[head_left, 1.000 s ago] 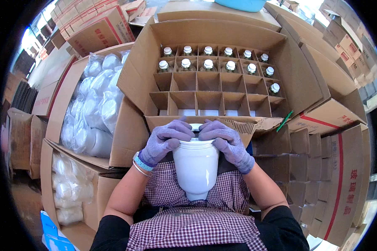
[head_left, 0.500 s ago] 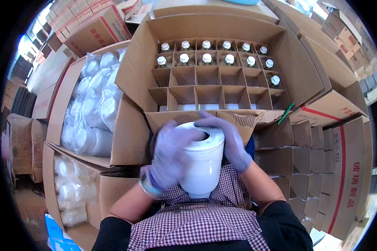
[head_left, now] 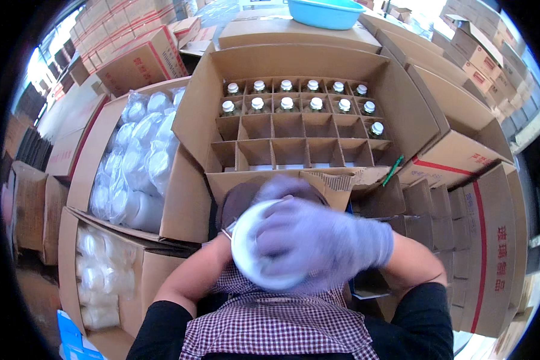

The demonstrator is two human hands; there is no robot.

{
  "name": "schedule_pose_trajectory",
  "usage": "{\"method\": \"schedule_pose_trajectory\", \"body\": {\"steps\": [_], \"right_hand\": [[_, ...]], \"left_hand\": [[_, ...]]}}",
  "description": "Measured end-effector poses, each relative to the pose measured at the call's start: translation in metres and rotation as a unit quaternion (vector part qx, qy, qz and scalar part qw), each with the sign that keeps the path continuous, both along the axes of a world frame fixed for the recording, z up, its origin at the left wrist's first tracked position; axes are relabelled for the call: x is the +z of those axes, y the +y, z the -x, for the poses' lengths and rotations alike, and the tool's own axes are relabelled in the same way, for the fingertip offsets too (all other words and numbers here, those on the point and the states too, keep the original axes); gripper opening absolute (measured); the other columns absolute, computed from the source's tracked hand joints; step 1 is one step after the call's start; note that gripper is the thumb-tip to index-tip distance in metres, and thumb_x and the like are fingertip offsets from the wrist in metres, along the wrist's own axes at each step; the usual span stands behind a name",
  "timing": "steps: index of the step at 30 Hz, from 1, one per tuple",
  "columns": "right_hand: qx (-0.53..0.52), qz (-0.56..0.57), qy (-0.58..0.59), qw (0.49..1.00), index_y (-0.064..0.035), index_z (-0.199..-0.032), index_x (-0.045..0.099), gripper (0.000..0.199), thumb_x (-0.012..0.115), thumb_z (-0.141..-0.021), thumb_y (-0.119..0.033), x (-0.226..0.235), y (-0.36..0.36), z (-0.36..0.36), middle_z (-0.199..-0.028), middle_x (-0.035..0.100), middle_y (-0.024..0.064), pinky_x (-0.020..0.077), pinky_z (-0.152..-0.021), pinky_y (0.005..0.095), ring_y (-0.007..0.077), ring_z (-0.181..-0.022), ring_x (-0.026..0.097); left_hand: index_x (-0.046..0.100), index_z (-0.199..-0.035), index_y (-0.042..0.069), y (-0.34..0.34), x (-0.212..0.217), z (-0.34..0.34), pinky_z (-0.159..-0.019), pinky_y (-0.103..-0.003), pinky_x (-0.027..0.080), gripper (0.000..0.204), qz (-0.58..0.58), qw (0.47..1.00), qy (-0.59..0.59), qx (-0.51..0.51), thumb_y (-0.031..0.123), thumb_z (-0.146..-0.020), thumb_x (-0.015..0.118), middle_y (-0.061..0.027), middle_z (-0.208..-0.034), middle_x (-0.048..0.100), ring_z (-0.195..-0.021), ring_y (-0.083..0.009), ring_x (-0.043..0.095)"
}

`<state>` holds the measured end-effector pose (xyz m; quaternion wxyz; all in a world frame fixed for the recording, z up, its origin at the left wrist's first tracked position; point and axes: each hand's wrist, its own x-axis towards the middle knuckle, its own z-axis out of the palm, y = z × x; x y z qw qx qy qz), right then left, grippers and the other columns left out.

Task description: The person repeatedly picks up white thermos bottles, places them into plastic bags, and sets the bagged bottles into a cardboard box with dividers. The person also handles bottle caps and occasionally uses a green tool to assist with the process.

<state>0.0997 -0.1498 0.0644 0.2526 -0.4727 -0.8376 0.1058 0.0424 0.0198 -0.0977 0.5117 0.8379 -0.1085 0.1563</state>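
A glossy white jar (head_left: 248,255) is tilted over my apron, its round end toward me. My left hand (head_left: 282,188), in a lavender glove, reaches around the jar's far side and holds it. Its palm is hidden behind the jar, and its fingers are blurred. My right hand (head_left: 306,240), gloved alike, lies across the round end with its fingers bent over it, also smeared by motion. Just beyond stands an open carton (head_left: 294,60) with cardboard dividers. White-capped glass bottles (head_left: 287,103) fill its two far rows, and one more sits at the right of the third.
At left, one carton (head_left: 183,198) holds white containers in clear bags (head_left: 141,159); a smaller carton (head_left: 156,273) below holds more wrapped white pieces (head_left: 102,279). A divided carton (head_left: 492,258) stands at right. A blue basin (head_left: 327,13) rests on a box at the back.
The jar has tipped from upright to show its round end and shifted slightly left. My right hand has swung across it; my left has gone behind it. The view has shifted slightly.
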Motion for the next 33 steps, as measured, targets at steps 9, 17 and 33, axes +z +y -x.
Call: {"method": "schedule_pose_trajectory", "body": {"steps": [9, 17, 33], "right_hand": [[-0.332, 0.094, 0.047, 0.938, -0.0057, -0.136, 0.055, 0.080, 0.077, -0.073, -0.049, -0.116, -0.030, -0.039, -0.134, 0.055, 0.0238, 0.0492, -0.102, 0.0477, 0.0433, -0.111, 0.063], [-0.082, 0.041, -0.069, 0.993, -0.0036, -0.140, 0.053, 0.097, 0.073, -0.070, -0.068, -0.002, -0.019, 0.031, -0.148, 0.043, 0.0251, 0.0226, -0.119, 0.0584, 0.0484, -0.143, 0.033], [-0.177, 0.053, 0.008, 0.983, -0.0119, -0.125, 0.065, 0.052, 0.079, -0.078, -0.030, -0.015, -0.052, 0.006, -0.119, 0.060, 0.0140, 0.0511, -0.090, 0.0433, 0.0324, -0.105, 0.061]], "left_hand": [[0.027, -0.155, -0.006, -0.044, 0.030, 0.130, -0.117, -0.040, 0.037, 0.088, 0.179, 0.967, 0.146, 0.109, 0.026, -0.089, 0.076, -0.0209, -0.153, 0.042, -0.138, -0.0278, 0.046], [0.040, -0.154, 0.004, 0.021, 0.043, 0.126, -0.111, -0.037, 0.043, 0.090, 0.323, 0.887, 0.285, -0.167, 0.017, -0.078, 0.084, -0.0107, -0.141, 0.058, -0.128, -0.0204, 0.056], [0.043, -0.153, 0.003, 0.027, 0.026, 0.135, -0.118, -0.040, 0.035, 0.094, 0.391, 0.866, 0.254, -0.181, 0.021, -0.071, 0.086, -0.0114, -0.143, 0.058, -0.133, -0.0244, 0.052]]}}
